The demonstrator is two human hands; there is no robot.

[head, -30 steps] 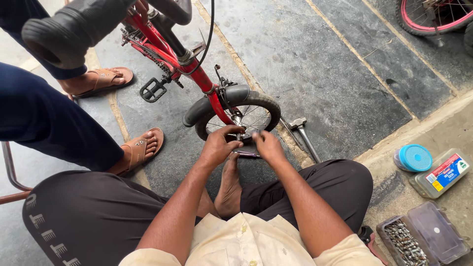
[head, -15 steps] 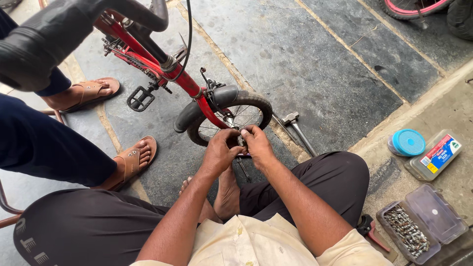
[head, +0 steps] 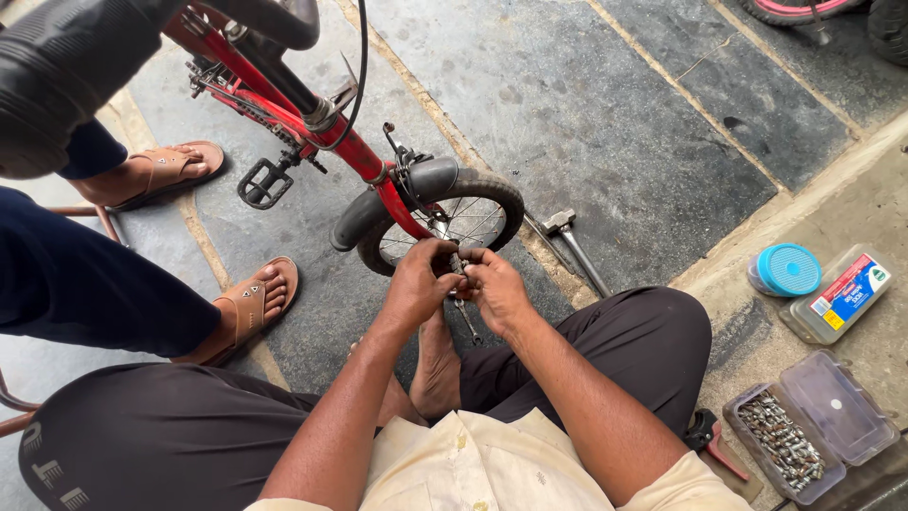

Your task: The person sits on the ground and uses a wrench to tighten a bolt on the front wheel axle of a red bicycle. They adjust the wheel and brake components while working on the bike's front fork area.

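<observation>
Left hand [head: 423, 280] and right hand [head: 495, 289], fingers closed together on the axle [head: 456, 266] of the small wheel [head: 454, 216] of a red bicycle [head: 355, 151] standing on the stone floor [head: 605, 114], with a bystander's sandal [head: 248, 305] nearby.

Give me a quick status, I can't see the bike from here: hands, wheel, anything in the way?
Both hands, left hand and right hand, closed at the small wheel's axle. Red bike upright. Wrench on ground beside wheel.
</observation>
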